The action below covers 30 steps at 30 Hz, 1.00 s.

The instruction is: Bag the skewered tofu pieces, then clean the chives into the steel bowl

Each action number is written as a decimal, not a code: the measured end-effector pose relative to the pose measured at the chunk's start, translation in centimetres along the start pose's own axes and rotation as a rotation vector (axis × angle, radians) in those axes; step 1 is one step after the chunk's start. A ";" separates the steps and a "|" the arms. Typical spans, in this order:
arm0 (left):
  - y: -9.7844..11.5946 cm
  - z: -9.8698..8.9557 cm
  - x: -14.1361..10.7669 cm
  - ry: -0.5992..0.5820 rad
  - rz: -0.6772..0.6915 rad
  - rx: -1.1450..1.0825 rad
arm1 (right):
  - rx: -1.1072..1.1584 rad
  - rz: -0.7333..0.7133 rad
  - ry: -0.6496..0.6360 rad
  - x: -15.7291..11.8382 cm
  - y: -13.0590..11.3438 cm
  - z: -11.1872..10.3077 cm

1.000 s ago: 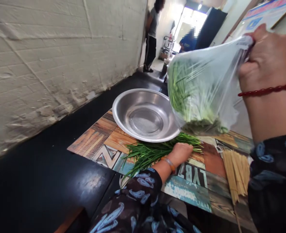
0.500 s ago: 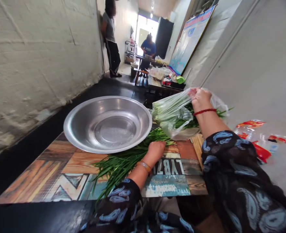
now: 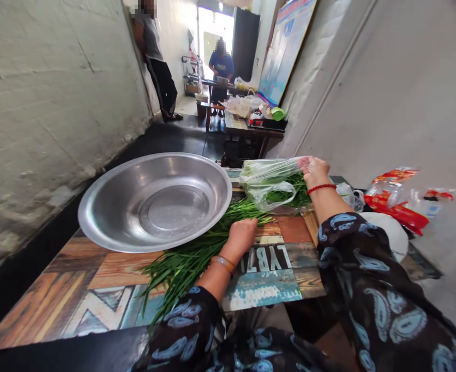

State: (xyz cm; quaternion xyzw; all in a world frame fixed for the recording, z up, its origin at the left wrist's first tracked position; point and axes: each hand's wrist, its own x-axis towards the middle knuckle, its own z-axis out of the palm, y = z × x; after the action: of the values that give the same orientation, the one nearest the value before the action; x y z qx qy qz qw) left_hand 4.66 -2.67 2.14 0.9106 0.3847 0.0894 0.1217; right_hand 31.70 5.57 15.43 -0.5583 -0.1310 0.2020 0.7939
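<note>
My left hand [image 3: 242, 235] is closed at the stem end of a bunch of garlic chives [image 3: 191, 263], its fingertips turned out of sight. The long green leaves fan toward the table's near edge, partly beneath the rim of a wide metal basin [image 3: 109, 206] with nothing in it. Farther right, my right hand [image 3: 313, 170] pinches the top of a clear plastic bag [image 3: 266, 173]. More greens with pale stems show through the bag, and leafy ends [image 3: 299, 183] spread below that hand. The bag sits low, at the far side of the patterned table [image 3: 99, 271].
Red-and-clear packaging [image 3: 398, 204] and a white round object [image 3: 386, 232] are at the right, by the wall. Beyond stands another table [image 3: 237, 121] with bags and a green bowl [image 3: 278, 113]. One person [image 3: 158, 67] leans at the left wall; another [image 3: 221, 64] stands farther back.
My right hand has lowered the plastic bag toward the table. The left hand stays closed at the chives. The whole view has shifted, so the basin appears farther left.
</note>
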 end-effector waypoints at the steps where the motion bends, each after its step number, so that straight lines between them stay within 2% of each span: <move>1: 0.0 0.0 0.0 -0.011 -0.001 -0.002 | -0.008 0.008 -0.002 0.0 0.0 -0.5; 5: 0.0 0.4 0.3 -0.030 -0.017 -0.004 | -0.183 0.041 -0.184 -1.5 0.2 -3.5; 7: -0.1 0.4 0.3 -0.024 -0.024 0.008 | -0.304 0.016 -0.259 -3.5 0.1 -5.7; 9: -0.1 0.3 0.1 -0.012 -0.023 0.032 | -0.347 -0.025 -0.276 -6.5 0.6 -8.4; 10: -0.1 0.1 -0.1 -0.004 -0.021 0.047 | -0.343 -0.045 -0.316 -8.2 1.3 -9.8; 12: 0.0 -0.2 -0.3 0.025 -0.025 0.081 | -0.356 -0.051 -0.481 -11.7 3.5 -12.5; 15: 1.0 -1.2 -0.8 0.087 -0.048 0.125 | -0.384 0.096 -0.651 -16.5 7.5 -14.6; 18: 3.2 -2.3 -2.2 0.128 -0.020 0.142 | -0.272 0.214 -0.706 -20.6 9.6 -14.3; 22: 5.8 -3.6 -5.2 0.167 0.000 0.195 | 0.009 0.102 -0.663 -24.4 9.4 -12.1; 25: 6.2 -5.0 -8.0 0.219 0.034 0.243 | 0.108 0.138 -0.660 -26.0 7.4 -11.0; 27: 5.8 -6.5 -9.7 0.230 0.034 0.282 | 0.152 0.166 -0.689 -26.4 5.0 -10.8; 30: 4.4 -9.0 -11.4 0.269 -0.048 0.329 | 0.205 0.037 -0.750 -25.3 0.5 -11.2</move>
State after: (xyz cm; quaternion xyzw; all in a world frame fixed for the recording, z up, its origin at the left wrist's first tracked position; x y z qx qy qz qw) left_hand -2.53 -12.46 11.23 0.8887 0.4285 0.1429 -0.0790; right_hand 14.12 -15.43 11.54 -0.3655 -0.3813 0.4183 0.7389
